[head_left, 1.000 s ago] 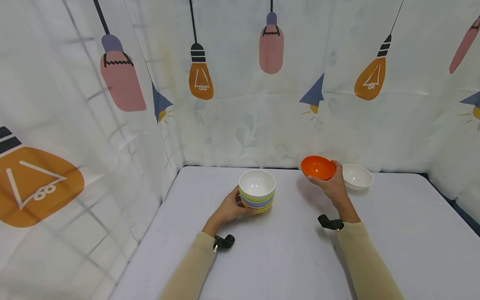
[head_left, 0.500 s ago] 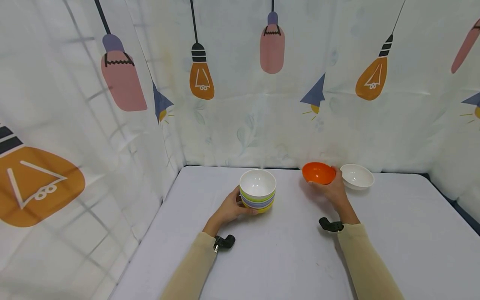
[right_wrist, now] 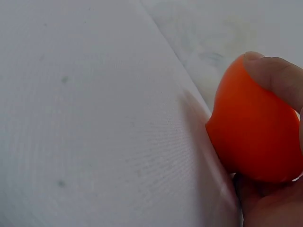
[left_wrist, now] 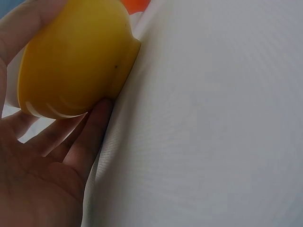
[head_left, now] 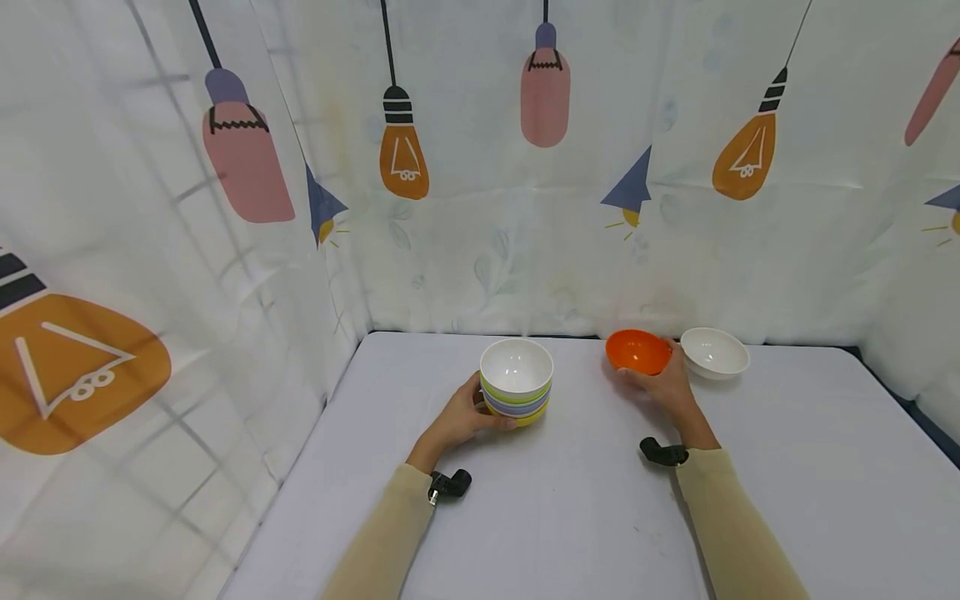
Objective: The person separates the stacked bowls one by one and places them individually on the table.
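Note:
In the head view a nested stack of bowls point(head_left: 516, 392), white on top with green, lavender and yellow rims below, stands upright left of centre. My left hand point(head_left: 463, 414) holds it low, its thumb along the near side and its fingers behind. Up close in the left wrist view, the yellow bowl point(left_wrist: 78, 56) sits at the bottom, its foot on the tabletop. Toward the back, my right hand point(head_left: 670, 385) grips an orange bowl point(head_left: 636, 352) by its right side. The right wrist view shows the thumb point(right_wrist: 274, 75) on the orange wall and the base close to the table.
Just right of the orange bowl, a white bowl point(head_left: 715, 353) stands near the back edge of the white table point(head_left: 570, 517). A patterned curtain point(head_left: 465, 250) hangs directly behind that edge and along the left side.
My right hand has lowered the orange bowl toward the tabletop, and its tilt has lessened. My left hand and the stack have stayed in place.

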`<action>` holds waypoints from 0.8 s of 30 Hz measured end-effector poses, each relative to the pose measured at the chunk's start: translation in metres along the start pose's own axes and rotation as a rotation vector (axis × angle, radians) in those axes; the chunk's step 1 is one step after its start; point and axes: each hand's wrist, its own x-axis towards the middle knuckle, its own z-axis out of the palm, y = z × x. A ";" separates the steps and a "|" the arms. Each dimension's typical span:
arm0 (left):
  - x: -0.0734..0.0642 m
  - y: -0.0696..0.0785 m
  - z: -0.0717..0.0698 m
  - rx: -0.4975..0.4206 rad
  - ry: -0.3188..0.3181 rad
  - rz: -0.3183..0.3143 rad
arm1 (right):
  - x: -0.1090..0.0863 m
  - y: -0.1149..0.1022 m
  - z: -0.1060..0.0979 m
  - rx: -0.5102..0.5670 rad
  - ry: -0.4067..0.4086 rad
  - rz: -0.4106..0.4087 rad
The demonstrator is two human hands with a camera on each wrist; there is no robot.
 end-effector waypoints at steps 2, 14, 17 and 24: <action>0.000 0.000 0.000 0.007 0.003 0.003 | 0.001 0.001 0.000 0.000 -0.007 0.004; -0.001 -0.001 0.000 0.014 -0.003 0.007 | 0.003 0.007 0.001 0.028 0.002 -0.044; -0.001 -0.001 0.000 0.010 -0.002 -0.003 | 0.003 0.008 0.002 0.035 0.014 -0.040; 0.000 -0.002 0.000 0.010 0.000 -0.004 | 0.003 0.008 0.003 0.033 0.034 -0.027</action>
